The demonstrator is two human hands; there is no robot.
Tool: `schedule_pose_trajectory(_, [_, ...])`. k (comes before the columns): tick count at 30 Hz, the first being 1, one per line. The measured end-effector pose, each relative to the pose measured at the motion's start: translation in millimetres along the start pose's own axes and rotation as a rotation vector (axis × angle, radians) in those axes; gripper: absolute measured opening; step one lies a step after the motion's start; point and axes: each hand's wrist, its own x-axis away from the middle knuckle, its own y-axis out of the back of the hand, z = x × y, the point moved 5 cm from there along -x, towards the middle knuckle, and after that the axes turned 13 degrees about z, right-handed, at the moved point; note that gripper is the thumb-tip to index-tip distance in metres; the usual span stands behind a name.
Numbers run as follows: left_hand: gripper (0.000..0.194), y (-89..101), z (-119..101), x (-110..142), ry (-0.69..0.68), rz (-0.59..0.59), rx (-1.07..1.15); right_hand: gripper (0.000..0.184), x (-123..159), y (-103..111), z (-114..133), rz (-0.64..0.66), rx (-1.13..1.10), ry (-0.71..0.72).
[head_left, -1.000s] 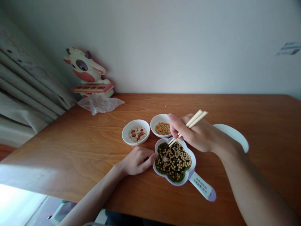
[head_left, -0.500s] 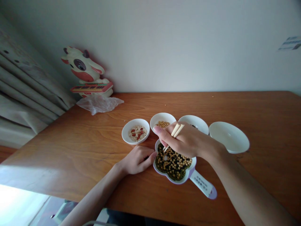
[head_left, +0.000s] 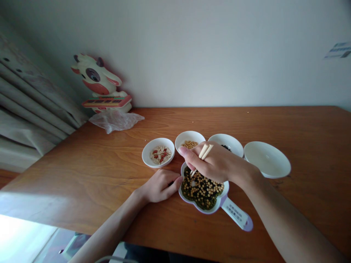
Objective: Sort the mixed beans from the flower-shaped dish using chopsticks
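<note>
My right hand [head_left: 214, 160] is closed around a pair of wooden chopsticks [head_left: 203, 152]. Their tips reach down into a scalloped, lilac-edged handled dish [head_left: 225, 199] of mixed yellow, black and green beans [head_left: 205, 193]. To the left, my left hand [head_left: 163, 186] rests on the table with fingers curled, its thumb and fingertips at the dish's left rim. Behind the dish stand a white bowl of pale seeds and red pieces [head_left: 144, 155], a bowl with yellow beans [head_left: 189, 134], a bowl with some black beans [head_left: 226, 138], partly hidden by my right hand, and a white bowl [head_left: 267, 159] showing no contents.
A cow-shaped toy keyboard [head_left: 105, 87] stands at the back left against the wall, with a crumpled clear plastic bag [head_left: 116, 121] before it. A curtain [head_left: 30, 109] hangs at the far left. The wooden table's [head_left: 95, 157] front edge runs close to my body.
My right hand and the chopsticks have shifted very slightly; more black beans show in the bowl behind it. The left hand and the dish stay where they were.
</note>
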Motion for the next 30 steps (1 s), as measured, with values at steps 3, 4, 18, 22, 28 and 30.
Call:
schedule_pose_trajectory(3, [0.048,0.5,0,0,0.0,0.0,-0.002,0.075,-1,-1,-2,-0.002,-0.007,-0.011])
schedule_pose_trajectory(4, [0.048,0.7,-1,-1,0.001,0.0,-0.003,0.074,-1,-1,-2,-0.003,-0.009,-0.012])
schedule_pose_trajectory(18, [0.049,0.7,-2,-1,0.003,0.004,-0.007,0.075,0,3,0,-0.031,-0.044,0.038])
schedule_pose_trajectory(22, [0.048,-0.2,-1,-1,0.006,0.007,-0.001,0.074,12,21,-4,-0.116,-0.172,0.147])
schedule_pose_trajectory(28, [0.048,-0.2,1,1,0.017,0.003,-0.006,0.072,38,58,-26,-0.5,-0.346,0.208])
schedule_pose_trajectory(30, [0.048,-0.2,1,1,0.016,0.002,-0.006,0.071,38,62,-34,-0.59,-0.392,0.216])
